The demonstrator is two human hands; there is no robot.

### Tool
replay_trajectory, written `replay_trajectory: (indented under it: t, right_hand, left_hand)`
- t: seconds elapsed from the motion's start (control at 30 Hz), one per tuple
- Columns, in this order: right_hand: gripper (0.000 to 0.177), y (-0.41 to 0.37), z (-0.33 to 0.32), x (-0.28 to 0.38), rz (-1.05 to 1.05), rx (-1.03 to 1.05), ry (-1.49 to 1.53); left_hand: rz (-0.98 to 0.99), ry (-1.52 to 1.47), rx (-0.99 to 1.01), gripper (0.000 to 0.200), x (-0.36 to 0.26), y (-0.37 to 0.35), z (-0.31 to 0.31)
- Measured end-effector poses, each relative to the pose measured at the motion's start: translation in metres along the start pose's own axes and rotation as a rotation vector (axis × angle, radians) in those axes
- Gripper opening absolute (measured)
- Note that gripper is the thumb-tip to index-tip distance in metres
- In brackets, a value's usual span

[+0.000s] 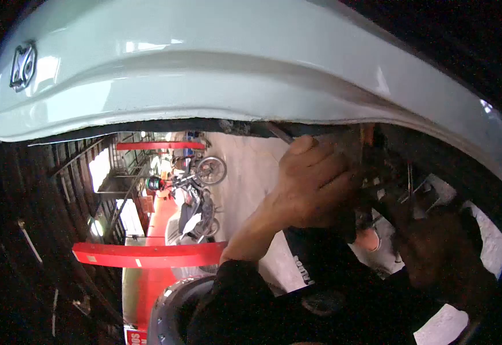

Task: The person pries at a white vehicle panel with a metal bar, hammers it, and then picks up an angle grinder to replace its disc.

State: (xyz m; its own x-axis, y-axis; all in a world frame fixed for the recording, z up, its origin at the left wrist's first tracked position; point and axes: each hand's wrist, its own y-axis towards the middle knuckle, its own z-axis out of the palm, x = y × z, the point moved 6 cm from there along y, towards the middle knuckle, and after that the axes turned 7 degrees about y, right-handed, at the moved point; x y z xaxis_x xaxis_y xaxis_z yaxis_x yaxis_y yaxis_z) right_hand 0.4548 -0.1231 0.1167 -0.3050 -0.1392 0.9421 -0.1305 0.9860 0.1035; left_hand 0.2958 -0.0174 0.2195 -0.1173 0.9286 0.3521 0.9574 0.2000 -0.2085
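A pale, glossy vehicle body panel (205, 75) spans the top, and its lower lip borders a dark recess. My left hand (314, 187) is closed below this lip, fingers curled. A slim greyish piece (281, 131) sticks out beside its upper end; its kind is not clear, and the rest is hidden by the hand. In deep shadow at the right is my right hand (446, 253), its fingers too dark to read. A thin, shiny upright rod (410, 177) shows just above it; whether the hand touches it cannot be made out.
A metal latch fitting (23, 65) is on the panel's left end. Beyond, the workshop appears sideways, with a parked motorcycle (196, 198), red beams (147, 255) and a concrete floor (245, 184). A shoe (368, 239) shows between my arms.
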Motion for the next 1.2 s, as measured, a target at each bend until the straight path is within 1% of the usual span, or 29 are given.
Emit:
replay_trajectory:
  t: [0.07,0.17,0.23,0.27,0.37,0.43,0.47,0.5,0.57,0.63,0.67,0.7,0.77,0.83,0.93,0.97,1.0,1.03,1.07,1.1,1.17,1.2]
  right_hand:
    - [0.047,-0.001,0.000,0.002,0.001,0.010,0.003]
    - [0.047,-0.004,0.003,0.005,-0.006,0.004,-0.005]
    - [0.048,-0.002,0.005,0.005,-0.010,0.011,-0.007]
    - [0.048,-0.004,0.008,0.007,-0.008,0.010,0.000]
    - [0.048,-0.005,0.011,0.014,-0.003,0.007,0.012]
    - [0.048,-0.004,0.014,0.021,-0.007,0.019,0.023]
    - [0.048,-0.004,0.017,0.024,-0.008,0.023,0.020]
    - [0.048,-0.006,0.020,0.026,-0.006,0.024,0.015]
    - [0.049,-0.013,0.019,0.024,-0.002,0.025,0.006]
    - [0.049,-0.013,0.022,0.029,-0.008,0.037,-0.010]
    - [0.049,-0.016,0.023,0.030,-0.008,0.037,-0.011]
    - [0.049,-0.022,0.025,0.030,-0.004,0.037,-0.014]
    - [0.049,-0.036,0.030,0.029,0.010,0.029,-0.012]
    - [0.050,-0.049,0.034,0.031,0.009,0.021,0.000]
    - [0.050,-0.055,0.046,0.043,-0.007,-0.007,0.097]
    - [0.050,-0.055,0.048,0.049,-0.007,-0.030,0.129]
    - [0.051,-0.055,0.051,0.056,-0.007,-0.053,0.160]
    - [0.050,-0.043,0.059,0.070,0.022,0.080,0.168]
    - [0.049,-0.036,0.069,0.082,0.054,0.211,0.175]
    - [0.049,-0.035,0.074,0.087,0.066,0.203,0.149]
    - [0.050,-0.032,0.086,0.097,-0.009,0.110,0.042]
    - [0.050,-0.034,0.091,0.101,0.005,0.107,0.017]
  left_hand:
    - [0.005,0.023,0.102,0.041,-0.008,-0.006,0.006]
    - [0.054,-0.010,-0.005,0.038,-0.016,0.000,0.004]
    - [0.030,-0.202,-0.210,0.034,-0.020,0.000,-0.012]
    - [0.031,-0.205,-0.208,0.034,-0.016,-0.006,-0.008]
    - [-0.013,-0.089,-0.092,0.031,0.003,-0.016,0.003]
    - [-0.031,-0.141,-0.231,0.030,0.003,-0.016,-0.013]
    - [-0.033,-0.140,-0.239,0.030,0.003,-0.018,-0.011]
    - [-0.003,-0.129,-0.161,0.031,-0.001,-0.019,-0.001]
    - [0.016,-0.113,-0.096,0.032,-0.009,-0.019,0.004]
    - [0.042,-0.313,-0.424,0.033,-0.021,-0.016,-0.031]
    - [0.027,-0.302,-0.440,0.033,-0.023,-0.015,-0.035]
    - [0.012,-0.251,-0.611,0.034,-0.026,-0.019,-0.047]
    - [-0.003,-0.202,-0.808,0.035,-0.032,-0.036,-0.058]
    - [-0.166,-0.263,-0.863,0.032,-0.023,-0.063,-0.061]
    - [-0.401,-0.376,-0.935,0.028,-0.013,-0.109,-0.055]
    - [-0.398,-0.388,-0.958,0.028,-0.015,-0.117,-0.053]
    - [-0.475,-0.527,-0.778,0.032,-0.012,-0.119,-0.040]
    - [-0.542,-0.661,-0.592,0.035,-0.012,-0.124,-0.023]
    - [-0.510,-0.740,-0.436,0.040,-0.015,-0.135,0.001]
    - [-0.498,-0.754,-0.460,0.040,-0.021,-0.139,-0.001]
    - [-0.624,-1.115,-0.451,0.031,-0.029,-0.150,0.007]
    - [-0.611,-1.136,-0.470,0.031,-0.037,-0.149,0.006]
